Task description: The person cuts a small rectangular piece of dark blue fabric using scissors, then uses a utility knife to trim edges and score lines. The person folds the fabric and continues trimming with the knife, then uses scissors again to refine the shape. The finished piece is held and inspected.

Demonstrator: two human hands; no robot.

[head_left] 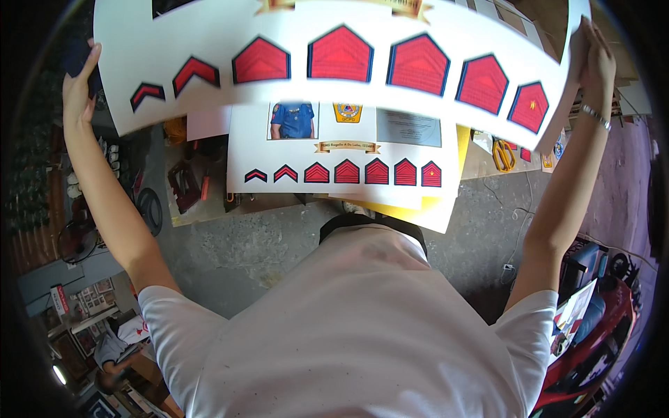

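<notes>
I hold a large white printed sheet [334, 63] up in front of me, with a row of red chevron and pentagon badges outlined in dark blue across it. My left hand [78, 87] grips its left edge and my right hand [592, 59] grips its right edge, a bracelet on that wrist. Below it a second, similar white sheet [341, 164] with a smaller row of red badges, a photo of a person in a blue shirt and a gold ribbon lies on a table, on top of a yellow sheet [439, 209].
Orange-handled scissors [503, 155] lie on the table at the right. Tools and a red object [185, 184] sit at the table's left. Grey concrete floor [251, 244] lies below. A red vehicle [599, 327] stands at the lower right; a person sits at the lower left [111, 348].
</notes>
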